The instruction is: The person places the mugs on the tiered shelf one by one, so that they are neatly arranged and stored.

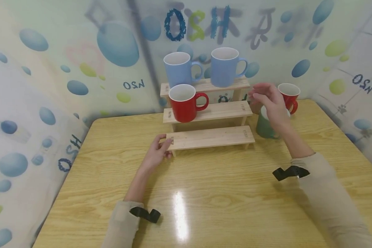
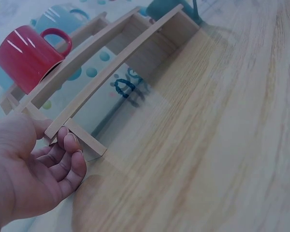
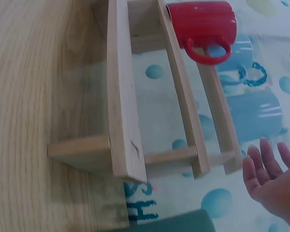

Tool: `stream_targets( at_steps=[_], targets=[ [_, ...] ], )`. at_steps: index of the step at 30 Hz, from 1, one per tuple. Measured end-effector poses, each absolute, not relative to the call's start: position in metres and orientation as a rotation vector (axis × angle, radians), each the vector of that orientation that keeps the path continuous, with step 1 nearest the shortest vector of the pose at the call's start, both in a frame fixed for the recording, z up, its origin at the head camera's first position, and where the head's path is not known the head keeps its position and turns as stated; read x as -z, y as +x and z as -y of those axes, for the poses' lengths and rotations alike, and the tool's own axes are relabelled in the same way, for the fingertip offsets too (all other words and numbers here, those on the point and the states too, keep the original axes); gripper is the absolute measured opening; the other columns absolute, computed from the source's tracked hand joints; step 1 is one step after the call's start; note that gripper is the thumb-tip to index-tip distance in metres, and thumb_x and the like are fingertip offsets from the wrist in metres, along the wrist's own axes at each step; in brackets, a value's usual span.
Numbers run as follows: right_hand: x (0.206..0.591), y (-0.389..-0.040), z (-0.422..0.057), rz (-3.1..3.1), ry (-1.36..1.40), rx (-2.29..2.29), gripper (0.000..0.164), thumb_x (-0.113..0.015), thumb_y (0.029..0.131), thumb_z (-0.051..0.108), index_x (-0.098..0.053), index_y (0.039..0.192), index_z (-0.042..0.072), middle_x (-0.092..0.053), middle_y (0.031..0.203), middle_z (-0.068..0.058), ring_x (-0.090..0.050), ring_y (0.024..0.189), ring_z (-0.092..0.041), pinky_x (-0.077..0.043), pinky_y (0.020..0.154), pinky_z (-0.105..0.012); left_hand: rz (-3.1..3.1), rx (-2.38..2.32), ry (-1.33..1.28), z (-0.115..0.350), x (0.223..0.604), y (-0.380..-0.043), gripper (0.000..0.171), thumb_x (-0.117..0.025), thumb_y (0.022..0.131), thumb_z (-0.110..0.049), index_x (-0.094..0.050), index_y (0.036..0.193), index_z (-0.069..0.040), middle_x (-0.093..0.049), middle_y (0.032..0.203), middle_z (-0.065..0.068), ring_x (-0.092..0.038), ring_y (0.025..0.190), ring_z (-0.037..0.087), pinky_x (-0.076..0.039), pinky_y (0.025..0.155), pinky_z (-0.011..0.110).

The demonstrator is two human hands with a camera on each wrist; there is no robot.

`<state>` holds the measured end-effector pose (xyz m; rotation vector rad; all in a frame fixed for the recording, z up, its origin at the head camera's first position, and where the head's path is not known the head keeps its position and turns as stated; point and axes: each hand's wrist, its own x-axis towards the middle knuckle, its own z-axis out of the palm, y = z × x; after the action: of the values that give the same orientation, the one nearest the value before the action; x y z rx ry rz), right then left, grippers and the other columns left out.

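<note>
A three-step wooden rack [image 1: 210, 137] stands on the table. At the left end of its lowest step, my left hand [image 1: 156, 151] pinches the board, thumb above and fingers curled beneath, as the left wrist view shows too. On the middle step sits a red mug [image 1: 183, 108], handle to the right. Two light blue mugs, a left one [image 1: 177, 72] and a right one [image 1: 223, 70], stand on the top step. My right hand [image 1: 271, 103] hovers beside the rack's right end, fingers loosely bent and holding nothing. It partly hides a green mug [image 1: 263, 125] on the table.
Behind the green mug, another red mug [image 1: 289, 94] stands on the table at the back right. A patterned backdrop [image 1: 111, 89] rises behind and beside the wooden table [image 1: 223, 199].
</note>
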<state>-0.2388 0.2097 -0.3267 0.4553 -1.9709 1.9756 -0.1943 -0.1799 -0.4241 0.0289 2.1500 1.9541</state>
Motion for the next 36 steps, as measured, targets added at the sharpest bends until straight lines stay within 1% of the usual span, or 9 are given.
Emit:
stream_targets(
  at_steps=[3,8,11,16,19,24,33,36],
  targets=[
    [0.325,-0.24,-0.224,1.923,0.419,-2.004,0.017,-0.057,0.102,0.006,-0.06,0.119,0.008,-0.068,0.104,-0.001,-0.064,0.092,-0.013,-0.05,0.083,-0.021,-2.15,-1.952,0.035,0.18,0.423,-0.194,0.061,-0.054,0.106,-0.037,-0.028,0.152,-0.006,-0.058,0.118,0.014,-0.057,0.073,0.016,-0.05,0.07,0.025],
    [0.328,-0.247,-0.253,1.903,0.362,-2.012,0.017,-0.059,0.101,0.006,-0.059,0.118,0.009,-0.068,0.102,0.0,-0.065,0.085,-0.01,-0.051,0.077,-0.016,-2.163,-1.938,0.04,0.18,0.422,-0.194,0.061,-0.054,0.106,-0.037,-0.028,0.152,-0.006,-0.058,0.122,0.015,-0.058,0.074,0.016,-0.051,0.071,0.025],
    [0.332,-0.252,-0.27,1.886,0.333,-2.037,0.017,-0.058,0.101,0.003,-0.058,0.116,0.009,-0.067,0.101,-0.001,-0.065,0.084,-0.01,-0.052,0.076,-0.015,-2.168,-1.933,0.044,0.18,0.422,-0.194,0.061,-0.054,0.106,-0.037,-0.028,0.152,-0.006,-0.057,0.126,0.016,-0.058,0.074,0.016,-0.051,0.071,0.025],
    [0.34,-0.256,-0.297,1.912,0.229,-1.993,0.017,-0.058,0.099,0.002,-0.057,0.114,0.011,-0.066,0.099,0.002,-0.065,0.082,-0.007,-0.05,0.075,-0.014,-2.171,-1.934,0.053,0.18,0.422,-0.194,0.06,-0.054,0.106,-0.036,-0.028,0.152,-0.006,-0.057,0.126,0.016,-0.058,0.075,0.016,-0.051,0.071,0.025],
    [0.344,-0.258,-0.311,1.985,0.127,-1.9,0.015,-0.056,0.1,0.005,-0.056,0.113,0.013,-0.065,0.097,0.007,-0.064,0.081,-0.004,-0.048,0.076,-0.013,-2.173,-1.933,0.051,0.18,0.422,-0.194,0.061,-0.054,0.106,-0.037,-0.029,0.152,-0.006,-0.058,0.122,0.015,-0.058,0.075,0.016,-0.051,0.071,0.025],
    [0.353,-0.258,-0.331,2.207,-0.084,-1.636,0.012,-0.053,0.104,0.017,-0.054,0.113,0.023,-0.06,0.095,0.02,-0.06,0.083,0.003,-0.045,0.077,-0.011,-2.182,-1.926,0.042,0.181,0.423,-0.194,0.062,-0.054,0.106,-0.038,-0.029,0.152,-0.006,-0.059,0.119,0.015,-0.058,0.075,0.016,-0.051,0.071,0.025],
    [0.372,-0.26,-0.356,2.265,-0.2,-1.594,0.007,-0.052,0.103,0.021,-0.051,0.109,0.024,-0.059,0.088,0.025,-0.058,0.083,0.007,-0.044,0.076,-0.01,-2.163,-1.936,0.024,0.181,0.425,-0.196,0.058,-0.053,0.107,-0.034,-0.029,0.153,-0.007,-0.058,0.12,0.014,-0.057,0.074,0.016,-0.05,0.07,0.026],
    [0.379,-0.263,-0.36,2.277,-0.228,-1.603,0.006,-0.052,0.103,0.021,-0.051,0.109,0.023,-0.058,0.088,0.025,-0.058,0.084,0.006,-0.045,0.077,-0.011,-2.151,-1.924,0.007,0.18,0.418,-0.194,0.056,-0.051,0.108,-0.029,-0.027,0.153,-0.005,-0.058,0.118,0.013,-0.057,0.074,0.017,-0.051,0.071,0.028]
  ],
)
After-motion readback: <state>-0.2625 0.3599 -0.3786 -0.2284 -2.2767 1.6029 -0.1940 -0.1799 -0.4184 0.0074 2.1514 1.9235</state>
